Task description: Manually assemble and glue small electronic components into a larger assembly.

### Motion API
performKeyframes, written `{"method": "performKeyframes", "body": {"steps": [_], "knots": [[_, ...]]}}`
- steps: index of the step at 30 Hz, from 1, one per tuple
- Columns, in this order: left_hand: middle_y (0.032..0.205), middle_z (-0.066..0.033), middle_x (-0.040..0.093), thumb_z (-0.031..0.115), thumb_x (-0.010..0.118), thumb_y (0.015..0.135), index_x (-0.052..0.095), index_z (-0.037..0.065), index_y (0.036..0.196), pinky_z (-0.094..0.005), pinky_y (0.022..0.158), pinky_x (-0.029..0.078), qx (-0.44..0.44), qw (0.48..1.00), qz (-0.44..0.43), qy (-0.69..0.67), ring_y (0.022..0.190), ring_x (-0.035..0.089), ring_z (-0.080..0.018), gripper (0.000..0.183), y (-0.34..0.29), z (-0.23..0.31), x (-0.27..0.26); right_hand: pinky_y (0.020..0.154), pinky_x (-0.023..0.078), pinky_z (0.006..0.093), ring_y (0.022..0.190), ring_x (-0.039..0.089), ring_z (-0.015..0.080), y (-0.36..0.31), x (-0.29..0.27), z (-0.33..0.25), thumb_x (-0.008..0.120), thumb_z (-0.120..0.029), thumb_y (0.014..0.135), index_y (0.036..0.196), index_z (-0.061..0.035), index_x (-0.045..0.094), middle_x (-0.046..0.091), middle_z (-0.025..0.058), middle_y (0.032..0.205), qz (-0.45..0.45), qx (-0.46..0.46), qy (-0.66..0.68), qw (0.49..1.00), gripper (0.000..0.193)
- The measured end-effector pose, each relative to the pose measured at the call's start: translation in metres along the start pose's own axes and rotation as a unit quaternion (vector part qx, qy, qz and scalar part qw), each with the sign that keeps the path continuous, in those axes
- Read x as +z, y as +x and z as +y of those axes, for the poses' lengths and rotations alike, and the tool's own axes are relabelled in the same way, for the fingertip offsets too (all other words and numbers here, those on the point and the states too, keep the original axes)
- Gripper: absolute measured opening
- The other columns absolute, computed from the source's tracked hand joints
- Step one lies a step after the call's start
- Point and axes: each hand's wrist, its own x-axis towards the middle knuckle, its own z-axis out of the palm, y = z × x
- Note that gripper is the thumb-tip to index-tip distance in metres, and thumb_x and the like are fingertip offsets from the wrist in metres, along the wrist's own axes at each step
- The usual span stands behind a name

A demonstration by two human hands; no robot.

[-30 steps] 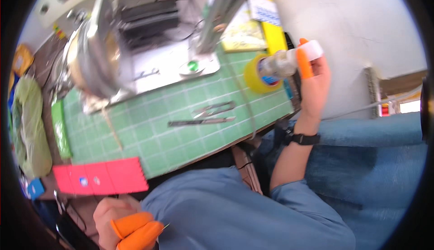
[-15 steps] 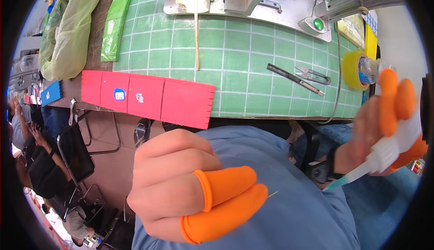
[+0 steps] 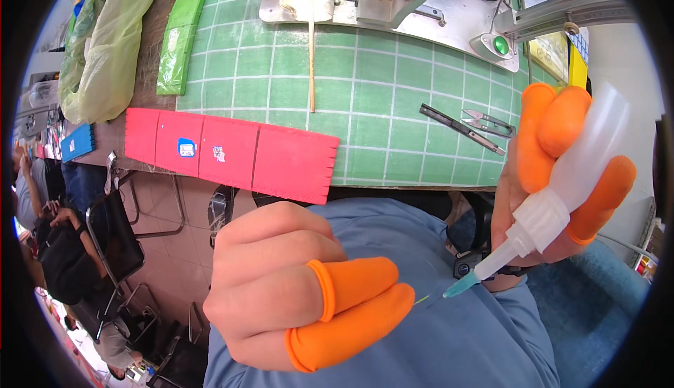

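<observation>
My left hand is closed, its thumb and index finger in orange finger cots. Pinched at their tips is a thin yellow-green strand, whose short end pokes out to the right; the rest is hidden by the fingers. My right hand, also wearing orange finger cots, grips a translucent squeeze bottle with a white cap. The bottle tilts down to the left. Its teal nozzle tip is a short gap from the strand's end, apart from it. Both hands are over my blue-clad lap.
On the green gridded mat lie a utility knife, thread snips and a thin wooden stick. A red notched strip lies along the near table edge. Behind stands a machine with a green button. People sit far left.
My right hand has brought the squeeze bottle leftward, its tip now close to the strand. It now covers the yellow tape roll. My left hand has barely moved.
</observation>
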Motion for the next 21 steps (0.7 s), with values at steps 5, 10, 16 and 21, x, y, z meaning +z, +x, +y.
{"method": "performKeyframes", "body": {"steps": [5, 10, 16, 21], "knots": [[0.081, -0.0067, 0.074, 0.021, 0.083, 0.067, 0.081, 0.008, 0.087, -0.0304, 0.057, 0.048, -0.015, 1.0, -0.003, -0.002, 0.063, 0.06, -0.0169, 0.024, 0.0006, 0.0027, -0.0047, 0.048, 0.042, 0.015, 0.063, 0.047, 0.0087, 0.0011, -0.0022, 0.0034, 0.069, -0.058, 0.096, 0.112, 0.0027, 0.051, 0.052, 0.0086, 0.088, -0.029, 0.002, 0.001, 1.0, 0.065], [0.081, -0.0067, 0.074, 0.023, 0.083, 0.066, 0.081, 0.008, 0.087, -0.0305, 0.057, 0.048, -0.011, 1.0, 0.002, 0.003, 0.064, 0.06, -0.0168, 0.026, -0.0011, 0.0027, -0.0026, 0.053, 0.042, 0.0173, 0.069, 0.046, 0.0114, 0.0018, 0.0031, 0.0053, 0.067, -0.055, 0.099, 0.11, 0.0027, 0.052, 0.056, 0.01, 0.094, -0.033, -0.004, -0.004, 0.999, 0.061], [0.081, -0.0069, 0.074, 0.025, 0.082, 0.069, 0.081, 0.008, 0.088, -0.0306, 0.058, 0.048, -0.01, 1.0, -0.009, -0.006, 0.064, 0.06, -0.017, 0.025, 0.0, 0.0026, -0.0064, 0.06, 0.042, 0.0195, 0.071, 0.045, 0.0132, 0.0024, 0.0043, 0.0032, 0.064, -0.056, 0.101, 0.111, 0.0025, 0.053, 0.058, 0.0108, 0.097, -0.032, 0.001, -0.023, 0.999, 0.06], [0.081, -0.0069, 0.074, 0.027, 0.08, 0.072, 0.081, 0.007, 0.088, -0.0307, 0.058, 0.048, -0.005, 1.0, 0.0, -0.002, 0.064, 0.06, -0.017, 0.025, 0.0003, 0.0017, -0.0052, 0.06, 0.042, 0.0195, 0.07, 0.045, 0.0132, 0.0029, 0.0055, 0.001, 0.063, -0.057, 0.101, 0.111, 0.003, 0.053, 0.057, 0.0109, 0.096, -0.036, 0.008, -0.031, 0.999, 0.061]]}}
